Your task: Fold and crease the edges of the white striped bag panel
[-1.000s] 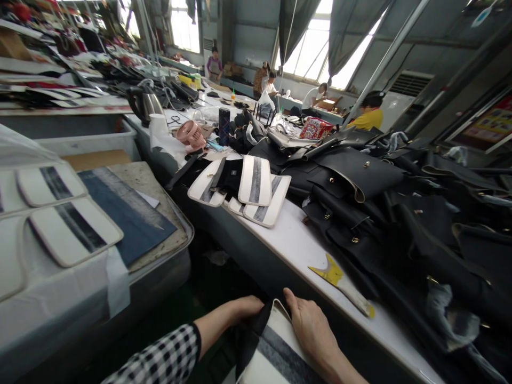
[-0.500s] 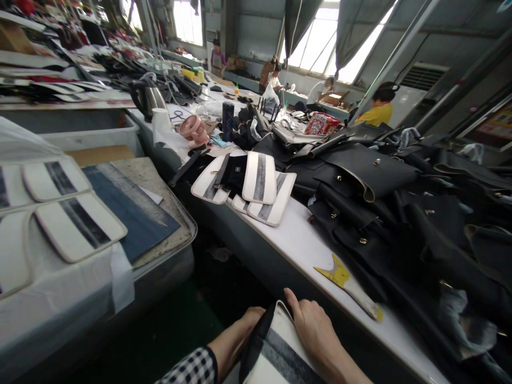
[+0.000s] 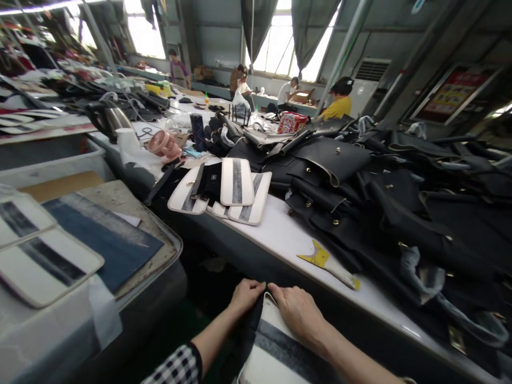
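A white bag piece with a dark stripe and black lining (image 3: 280, 344) is held low in front of me, its far corner pointing away. My left hand (image 3: 247, 296) pinches the black side at that corner. Across from it, my right hand (image 3: 302, 312) grips the white edge, thumb against the top of the corner. The two sets of fingertips nearly meet there. The piece's near end runs out of the frame. On the table edge beyond lie similar striped white flaps with black bag parts (image 3: 237, 182).
Black leather bags (image 3: 328, 160) with metal clasps pile up on the right of the white table (image 3: 276, 234). A yellow-and-white tool (image 3: 328, 261) lies near its edge. More striped flaps (image 3: 52, 261) and a blue sheet (image 3: 106, 234) rest on the left. Several people sit or stand farther back.
My view has swung to the right. My left hand has come up from behind the piece to its corner, and my right thumb has folded down onto the corner.
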{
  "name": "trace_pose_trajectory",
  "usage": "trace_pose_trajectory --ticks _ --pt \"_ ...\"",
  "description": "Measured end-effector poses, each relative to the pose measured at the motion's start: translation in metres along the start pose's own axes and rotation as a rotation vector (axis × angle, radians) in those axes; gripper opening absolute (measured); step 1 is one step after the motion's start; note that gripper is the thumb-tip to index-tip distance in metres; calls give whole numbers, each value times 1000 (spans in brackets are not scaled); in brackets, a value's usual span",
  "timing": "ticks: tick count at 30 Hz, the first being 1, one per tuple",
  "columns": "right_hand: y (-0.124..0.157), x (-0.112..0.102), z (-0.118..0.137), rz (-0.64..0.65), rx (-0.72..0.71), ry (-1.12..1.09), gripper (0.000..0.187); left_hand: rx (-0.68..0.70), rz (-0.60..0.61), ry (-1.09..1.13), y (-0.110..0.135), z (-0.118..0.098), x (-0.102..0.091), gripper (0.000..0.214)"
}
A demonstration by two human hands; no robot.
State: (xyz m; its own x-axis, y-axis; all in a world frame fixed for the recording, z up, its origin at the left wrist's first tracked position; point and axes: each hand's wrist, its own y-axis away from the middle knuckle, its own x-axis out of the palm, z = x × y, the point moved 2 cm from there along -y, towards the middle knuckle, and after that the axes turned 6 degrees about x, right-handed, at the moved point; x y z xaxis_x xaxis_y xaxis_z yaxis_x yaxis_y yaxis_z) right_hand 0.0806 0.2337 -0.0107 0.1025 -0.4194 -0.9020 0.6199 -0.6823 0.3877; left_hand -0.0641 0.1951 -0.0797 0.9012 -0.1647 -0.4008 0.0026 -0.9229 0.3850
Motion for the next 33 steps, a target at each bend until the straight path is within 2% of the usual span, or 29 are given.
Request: trace_pose_trajectory --ticks 3,5,8,15,19,22,24,27,29,33 --pt "17 -7 -16 30 -50 -104 49 147 61 6 -6 -30 -19 54" --pt "29 -10 -30 62 -47 -172 50 224 188 -2 -7 -49 -24 49" --pt "45 -11 -55 132 -29 -266 54 263 341 -76 -7 -68 -26 39" --pt "88 -17 -118 297 -18 -443 55 207 497 -286 -18 -90 -27 31" --pt "111 -18 -157 376 50 -540 50 103 602 -318 -24 -92 -26 35" --pt "120 -15 -177 402 93 -637 48 55 646 -328 -29 -91 -24 36" --pt "119 -12 -180 414 104 -666 49 86 645 -375 -33 -93 -24 34" --pt "105 -11 -169 467 157 -620 53 147 654 -473 -37 -97 -21 34" --pt "90 -13 -152 490 155 -577 55 161 656 -516 -39 -101 -19 35" --pt "57 -15 -107 448 36 -535 54 149 627 -572 -36 -106 -18 39"
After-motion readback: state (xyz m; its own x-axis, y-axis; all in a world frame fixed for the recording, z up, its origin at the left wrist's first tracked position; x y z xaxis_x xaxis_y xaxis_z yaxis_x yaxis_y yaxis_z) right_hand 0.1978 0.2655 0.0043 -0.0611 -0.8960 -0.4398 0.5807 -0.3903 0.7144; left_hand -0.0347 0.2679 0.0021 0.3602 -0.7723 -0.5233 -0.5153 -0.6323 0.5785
